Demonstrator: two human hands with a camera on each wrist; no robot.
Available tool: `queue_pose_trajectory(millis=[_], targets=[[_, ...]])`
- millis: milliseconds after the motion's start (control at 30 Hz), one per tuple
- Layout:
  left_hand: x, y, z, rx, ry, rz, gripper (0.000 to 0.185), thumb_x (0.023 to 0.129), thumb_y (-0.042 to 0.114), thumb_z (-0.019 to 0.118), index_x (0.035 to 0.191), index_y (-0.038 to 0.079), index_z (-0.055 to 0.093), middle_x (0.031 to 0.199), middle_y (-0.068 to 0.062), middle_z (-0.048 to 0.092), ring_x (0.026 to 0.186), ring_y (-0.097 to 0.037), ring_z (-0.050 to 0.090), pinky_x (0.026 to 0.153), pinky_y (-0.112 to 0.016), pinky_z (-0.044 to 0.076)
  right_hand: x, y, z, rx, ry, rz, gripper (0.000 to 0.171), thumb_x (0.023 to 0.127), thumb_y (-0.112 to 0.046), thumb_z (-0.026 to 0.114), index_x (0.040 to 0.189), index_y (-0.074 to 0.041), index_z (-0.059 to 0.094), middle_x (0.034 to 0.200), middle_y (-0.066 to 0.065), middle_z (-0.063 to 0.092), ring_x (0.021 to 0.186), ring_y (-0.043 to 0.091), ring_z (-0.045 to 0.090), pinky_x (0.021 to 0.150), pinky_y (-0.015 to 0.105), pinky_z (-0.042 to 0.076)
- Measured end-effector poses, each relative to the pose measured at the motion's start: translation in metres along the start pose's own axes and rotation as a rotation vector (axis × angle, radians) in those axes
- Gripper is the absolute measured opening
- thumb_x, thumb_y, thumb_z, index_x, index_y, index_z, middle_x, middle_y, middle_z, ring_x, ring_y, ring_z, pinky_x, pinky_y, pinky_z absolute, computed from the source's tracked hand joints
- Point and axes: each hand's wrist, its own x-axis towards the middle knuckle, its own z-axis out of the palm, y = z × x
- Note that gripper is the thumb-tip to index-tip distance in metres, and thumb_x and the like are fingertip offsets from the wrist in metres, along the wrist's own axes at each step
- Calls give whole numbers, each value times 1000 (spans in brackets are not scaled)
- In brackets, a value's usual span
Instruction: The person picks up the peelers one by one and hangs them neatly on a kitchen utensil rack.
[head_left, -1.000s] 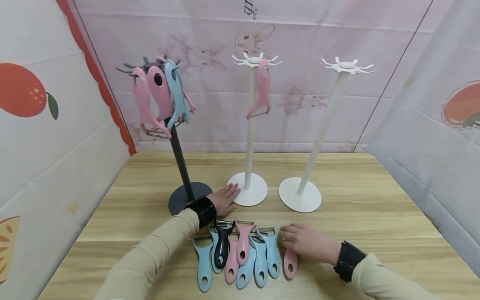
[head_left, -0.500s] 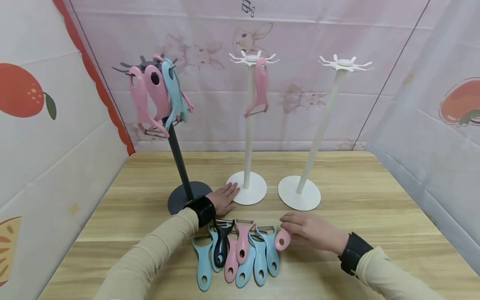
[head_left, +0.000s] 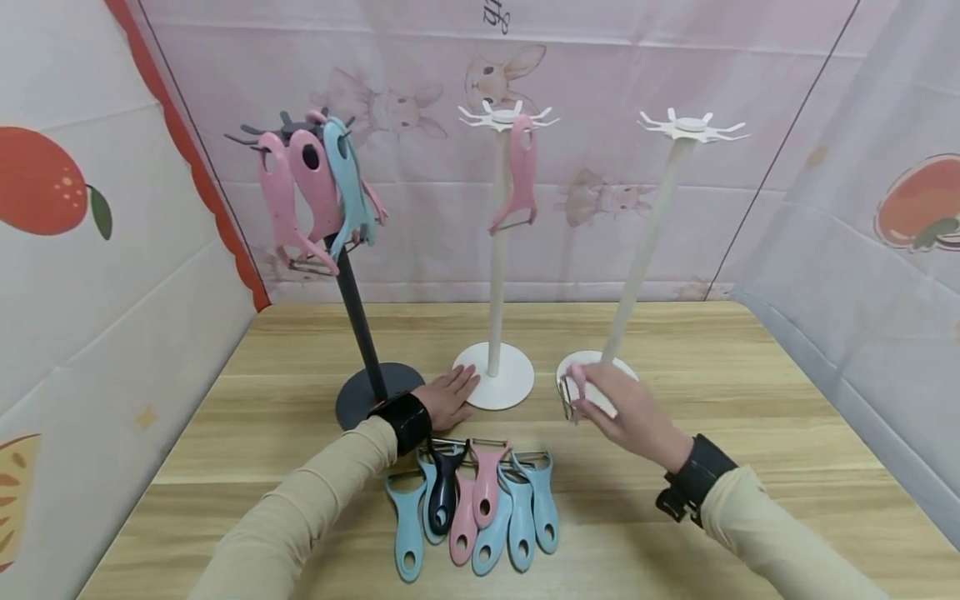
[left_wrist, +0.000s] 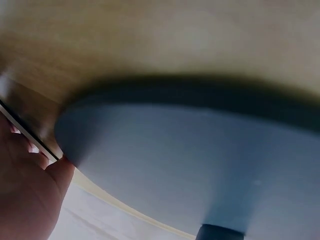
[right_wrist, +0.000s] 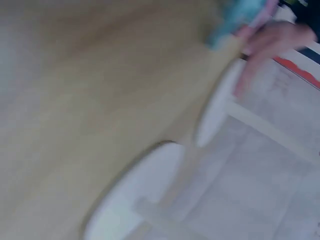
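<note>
My right hand pinches a pink peeler above the round base of the right white stand; the peeler's blade points down. My left hand lies with fingers straight on the edge of the middle white stand's base. Its thumb is at the rim of the black stand's base in the left wrist view. Between the arms lies a row of peelers: several blue ones, pink ones and a black one. The right wrist view is blurred and hides the held peeler.
Pink and blue peelers hang from the black stand at the left. One pink peeler hangs on the middle white stand's hooks. The right stand's hooks are bare. Printed cloth walls surround the wooden table.
My right hand has picked up the pink peeler from the right end of the row, turned it over, and carried it up and forward to the right stand. The left hand stays put.
</note>
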Motion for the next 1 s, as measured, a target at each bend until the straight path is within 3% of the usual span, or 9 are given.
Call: queue_pose_trajectory(millis=[233,400,600,733,1000], targets=[[2,-3,4,4,-11,-17,59,99,36,31,146,6,13,152,-13,5,138,-26,4,109,-36,16,38,12,-5,-44,204,77,44,93,-31,51,111,9,55,90,13,66,77,24,63,75,28,49],[1,-3,3,3,-8,-24,59,99,36,31,146,5,13,152,-13,5,138,-25,4,109,-35,16,62,18,-5,-67,297,156,60,93,-34,51,134,8,38,79,13,67,67,25,63,64,35,50],[-2,-1,3,-18,15,-10,58,99,33,32,146,3,15,151,-15,8,138,-28,6,108,-37,17,103,27,-16,-81,403,231,58,85,-16,61,134,7,38,71,18,66,58,25,62,63,17,46],[0,-1,5,-10,10,-20,59,99,35,32,146,4,14,151,-14,7,138,-27,5,108,-37,17,131,31,-26,-98,432,244,57,82,-6,62,133,6,41,74,20,67,58,26,63,62,12,45],[3,-2,6,-8,8,-37,59,99,36,32,146,6,14,152,-12,6,138,-25,5,109,-36,16,167,38,-32,-169,385,270,53,88,-15,59,134,5,41,80,20,67,65,26,64,59,35,53]])
